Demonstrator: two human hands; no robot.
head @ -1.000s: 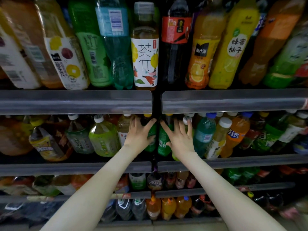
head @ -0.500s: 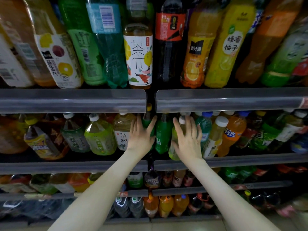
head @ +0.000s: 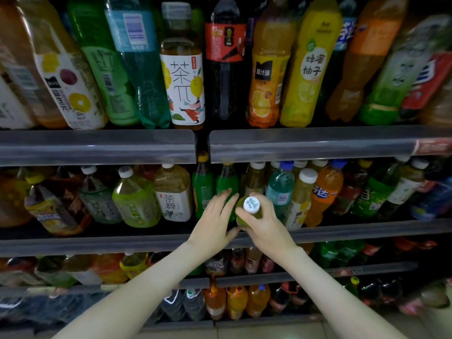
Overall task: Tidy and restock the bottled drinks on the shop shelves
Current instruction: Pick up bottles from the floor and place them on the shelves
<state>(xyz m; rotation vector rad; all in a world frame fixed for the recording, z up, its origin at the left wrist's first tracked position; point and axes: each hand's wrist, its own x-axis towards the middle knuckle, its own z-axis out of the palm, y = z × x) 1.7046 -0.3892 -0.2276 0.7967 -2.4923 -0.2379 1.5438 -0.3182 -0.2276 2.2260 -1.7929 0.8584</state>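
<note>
My right hand [head: 265, 227] grips a green bottle with a white cap [head: 251, 204] by its neck, tilted out over the front rail of the middle shelf [head: 367, 232]. My left hand [head: 215, 220] lies with straight fingers against the left side of that bottle, in front of two dark green soda bottles [head: 204, 189]. Most of the held bottle's body is hidden by my hands.
Tea and juice bottles fill the middle shelf on both sides, among them a pale tea bottle [head: 174, 194] and an orange soda [head: 324, 192]. Large bottles line the top shelf [head: 97, 145]. Two lower shelves hold several small bottles. Pale floor shows at the bottom.
My right hand has closed round the white-capped green bottle and drawn it out toward me. My left hand has shifted right, from the green soda bottles to that bottle's side.
</note>
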